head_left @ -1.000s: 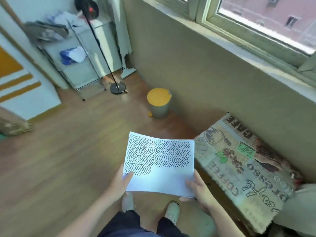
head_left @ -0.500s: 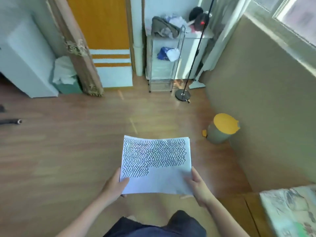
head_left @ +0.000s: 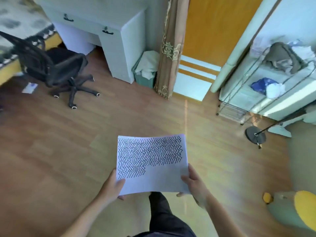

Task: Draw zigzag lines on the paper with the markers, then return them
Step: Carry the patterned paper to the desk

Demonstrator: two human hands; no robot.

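The wooden floor (head_left: 68, 159) filled most of the view. A white bench (head_left: 109, 36) with two drawer handles stood at 11 o'clock, with a black office chair (head_left: 56, 69) just beside it at 10 o'clock. An orange door (head_left: 213, 31) stood at 1 o'clock, and a wire shelf rack (head_left: 266, 79) carrying cloth items stood at 2 o'clock. A yellow-lidded bin (head_left: 306, 207) sat on the floor at 4 o'clock.

The paper (head_left: 153, 178) was held in mid-air at 6 o'clock, above the floor and clear of any surface. Black zigzag lines covered its upper part; the lower right part was blank. The left hand (head_left: 112, 185) was clamped on the lower left corner, thumb on top. The right hand (head_left: 195, 183) was clamped on the lower right edge, thumb on top and fingers beneath. Gripping two opposite points probably kept the thin sheet flat and readable while carried.

No markers were visible, and neither hand carried one. Judgement: the drawing stage appeared paused or finished, with the sheet in transport.
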